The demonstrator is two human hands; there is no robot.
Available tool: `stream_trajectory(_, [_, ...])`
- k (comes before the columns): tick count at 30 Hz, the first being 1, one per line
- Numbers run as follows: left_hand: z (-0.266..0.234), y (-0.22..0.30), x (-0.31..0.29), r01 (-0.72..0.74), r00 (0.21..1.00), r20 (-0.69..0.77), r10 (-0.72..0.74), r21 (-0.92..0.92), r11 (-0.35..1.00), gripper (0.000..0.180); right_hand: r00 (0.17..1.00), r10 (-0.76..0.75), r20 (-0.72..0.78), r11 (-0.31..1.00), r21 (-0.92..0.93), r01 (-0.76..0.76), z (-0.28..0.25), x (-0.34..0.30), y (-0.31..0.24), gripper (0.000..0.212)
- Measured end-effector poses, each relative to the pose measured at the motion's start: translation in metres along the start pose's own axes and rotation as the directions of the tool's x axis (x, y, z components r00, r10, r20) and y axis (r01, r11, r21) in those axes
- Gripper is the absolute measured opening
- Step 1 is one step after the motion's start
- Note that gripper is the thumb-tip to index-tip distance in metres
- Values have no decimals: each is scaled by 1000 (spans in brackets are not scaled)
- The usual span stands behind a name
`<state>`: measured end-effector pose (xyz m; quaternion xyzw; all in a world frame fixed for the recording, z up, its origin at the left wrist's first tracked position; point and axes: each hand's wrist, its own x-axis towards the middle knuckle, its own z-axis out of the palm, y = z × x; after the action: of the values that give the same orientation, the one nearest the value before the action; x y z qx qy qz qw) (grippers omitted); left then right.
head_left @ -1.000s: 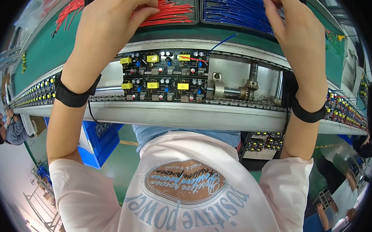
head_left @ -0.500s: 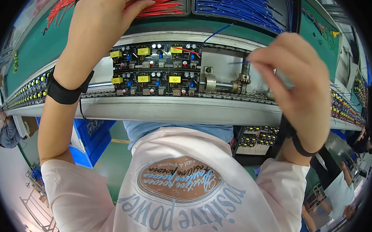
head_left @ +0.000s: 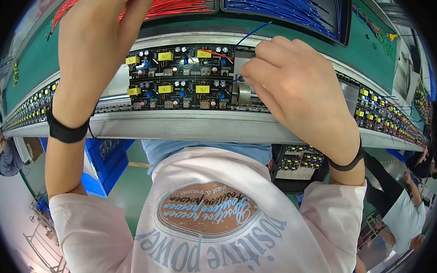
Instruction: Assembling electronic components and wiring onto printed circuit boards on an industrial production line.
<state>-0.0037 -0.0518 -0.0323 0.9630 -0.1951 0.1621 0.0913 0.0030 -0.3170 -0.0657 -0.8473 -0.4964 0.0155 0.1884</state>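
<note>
My right hand is closed in a pinch on a blue wire, whose tip points left at the right end of a black circuit board panel. The panel carries two rows of yellow, blue and silver parts. A red wire and another blue wire stick up from its upper right corner. My left hand is at the heap of red wires, upper left. The top edge cuts off its fingertips, so its grip is hidden.
A dark tray of blue wires stands beyond the panel on the green bench. The panel rests on a metal-railed conveyor, with more boards to the right. A blue bin is below. Other people are at both sides.
My right hand has moved left with the blue wire, from over the conveyor gap to the panel's right end. My left hand has shifted slightly left and toward the top edge.
</note>
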Motion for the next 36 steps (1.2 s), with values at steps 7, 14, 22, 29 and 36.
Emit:
stream_trajectory(7, [-4, 22, -31, -97, 993, 48, 109, -199, 975, 22, 1000, 1, 1, 1000, -2, -1, -1, -1, 0, 13])
stream_trajectory(14, [11, 53, -53, -124, 974, 124, 188, -399, 908, 19, 1000, -4, -25, 1000, 5, 4, -1, -1, -3, 13])
stream_trajectory(22, [26, 66, -55, -124, 942, 241, 234, -399, 909, 13, 996, -84, 25, 996, -43, 85, -1, 3, -4, 10])
stream_trajectory(29, [27, 71, -49, -177, 932, 248, 266, -330, 927, 15, 997, -77, 15, 997, 19, 77, 1, -1, 2, 9])
stream_trajectory(36, [28, 72, -50, -163, 931, 264, 252, -319, 934, 16, 994, -94, 51, 995, 33, 93, 3, -2, 2, 9])
